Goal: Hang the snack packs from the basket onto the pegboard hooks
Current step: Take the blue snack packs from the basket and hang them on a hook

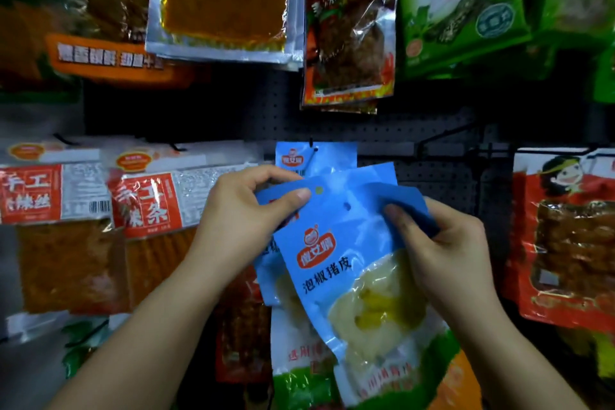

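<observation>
Blue snack packs (336, 250) between left hand (246, 210) and right hand (442, 243).

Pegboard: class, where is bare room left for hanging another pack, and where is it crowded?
Bare pegboard lies between the hung blue pack and the red cartoon pack, below an empty hook. The left side is crowded with red-and-white packs.

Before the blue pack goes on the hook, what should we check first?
1. Left hand holds the top of the front blue pack: ok.
2. Right hand pinches the pack's other top corner: ok.
3. Hang hole is uncovered: ok.
4. Hook above has room: cannot tell, one blue hanging pack is already on it.
5. Hole lined up with the hook tip: not ok, the pack sits lower and tilted.
6. Only one pack in the grip: not ok, several overlap.
</observation>
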Demonstrator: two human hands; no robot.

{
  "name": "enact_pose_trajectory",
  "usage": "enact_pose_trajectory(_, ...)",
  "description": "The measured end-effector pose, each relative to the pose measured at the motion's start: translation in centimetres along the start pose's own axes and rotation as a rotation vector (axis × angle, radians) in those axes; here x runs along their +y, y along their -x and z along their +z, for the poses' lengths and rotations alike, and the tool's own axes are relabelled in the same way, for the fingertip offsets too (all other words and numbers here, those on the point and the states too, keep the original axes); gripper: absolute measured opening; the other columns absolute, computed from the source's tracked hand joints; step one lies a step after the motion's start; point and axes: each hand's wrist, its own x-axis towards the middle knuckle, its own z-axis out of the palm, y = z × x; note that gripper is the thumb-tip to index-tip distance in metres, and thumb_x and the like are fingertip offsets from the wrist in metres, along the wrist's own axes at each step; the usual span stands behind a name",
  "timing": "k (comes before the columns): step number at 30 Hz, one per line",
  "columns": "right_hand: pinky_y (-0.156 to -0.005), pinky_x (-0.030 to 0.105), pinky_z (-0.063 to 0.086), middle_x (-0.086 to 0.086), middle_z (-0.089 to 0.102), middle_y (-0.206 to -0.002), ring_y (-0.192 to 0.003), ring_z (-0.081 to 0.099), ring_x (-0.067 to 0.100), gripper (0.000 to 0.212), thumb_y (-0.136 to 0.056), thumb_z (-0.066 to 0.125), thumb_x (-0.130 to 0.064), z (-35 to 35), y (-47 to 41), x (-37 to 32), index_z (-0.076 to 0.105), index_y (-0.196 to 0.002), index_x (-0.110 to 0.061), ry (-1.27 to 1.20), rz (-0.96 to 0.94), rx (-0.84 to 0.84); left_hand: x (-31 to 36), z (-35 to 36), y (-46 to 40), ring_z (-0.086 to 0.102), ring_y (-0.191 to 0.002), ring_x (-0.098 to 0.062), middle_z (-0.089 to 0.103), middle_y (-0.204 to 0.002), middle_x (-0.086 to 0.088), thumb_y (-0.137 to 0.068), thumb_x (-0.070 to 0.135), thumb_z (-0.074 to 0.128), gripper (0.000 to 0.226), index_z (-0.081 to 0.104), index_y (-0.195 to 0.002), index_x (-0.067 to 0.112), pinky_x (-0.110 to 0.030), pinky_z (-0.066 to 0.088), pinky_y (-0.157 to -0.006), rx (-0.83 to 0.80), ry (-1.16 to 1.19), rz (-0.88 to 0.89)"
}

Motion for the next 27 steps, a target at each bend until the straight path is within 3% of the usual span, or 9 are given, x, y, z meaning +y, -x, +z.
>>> enact_pose_trajectory(4,-0.054,-0.001,0.041,-0.039,0.063,-0.067,-0.069,0.061,-0.019,0.037,-0.087,0.064,-0.007,0.6,-2.4,0.2,0.063,-0.080,-0.043,-0.009,-0.046,-0.005,0.9,0.2,-3.0,0.064,-0.051,-0.007,0.069,-0.060,0.007,-0.073,0.014,0.078,0.013,0.069,-0.074,0.023,-0.018,0.050,-0.047,0.115,0.086,0.018)
enact_pose_trajectory(7,-0.055,0.000,0.041,-0.039,0.064,-0.068,-0.069,0.061,-0.018,0.035,-0.087,0.064,-0.010,1.2,-4.0,0.5,0.063,-0.079,-0.044,-0.019,-0.063,-0.021,1.3,0.4,-4.7,0.065,-0.050,-0.007,0.067,-0.056,0.010,-0.071,0.010,0.080,0.018,0.066,-0.076,0.021,-0.019,0.050,-0.044,0.162,0.158,0.002)
enact_pose_trajectory(17,-0.050,0.002,0.041,-0.034,0.065,-0.063,-0.061,0.060,-0.016,0.030,-0.089,0.064,-0.016,1.4,-6.5,2.5,0.063,-0.075,-0.042,-0.002,0.019,-0.098,0.2,1.3,-6.8,0.069,-0.053,-0.013,0.069,-0.056,0.005,-0.071,0.010,0.080,0.019,0.065,-0.078,0.020,-0.023,0.053,-0.046,0.202,0.240,-0.093)
enact_pose_trajectory(25,-0.051,0.010,0.046,-0.027,0.068,-0.063,-0.059,0.063,-0.008,0.028,-0.089,0.064,-0.019,2.2,-6.6,4.6,0.066,-0.067,-0.036,0.072,0.111,-0.084,-2.6,1.9,-7.6,0.066,-0.050,-0.009,0.068,-0.054,0.005,-0.071,0.010,0.080,0.018,0.064,-0.077,0.019,-0.021,0.052,-0.047,0.194,0.254,-0.169)
enact_pose_trajectory(27,-0.057,0.019,0.052,-0.021,0.070,-0.065,-0.063,0.066,-0.002,0.024,-0.088,0.065,-0.022,2.5,-6.8,5.4,0.067,-0.069,-0.036,0.106,0.160,-0.070,-4.0,2.4,-7.7,0.066,-0.053,-0.008,0.069,-0.058,0.006,-0.073,0.015,0.079,0.015,0.065,-0.077,0.019,-0.022,0.054,-0.050,0.203,0.266,-0.171)
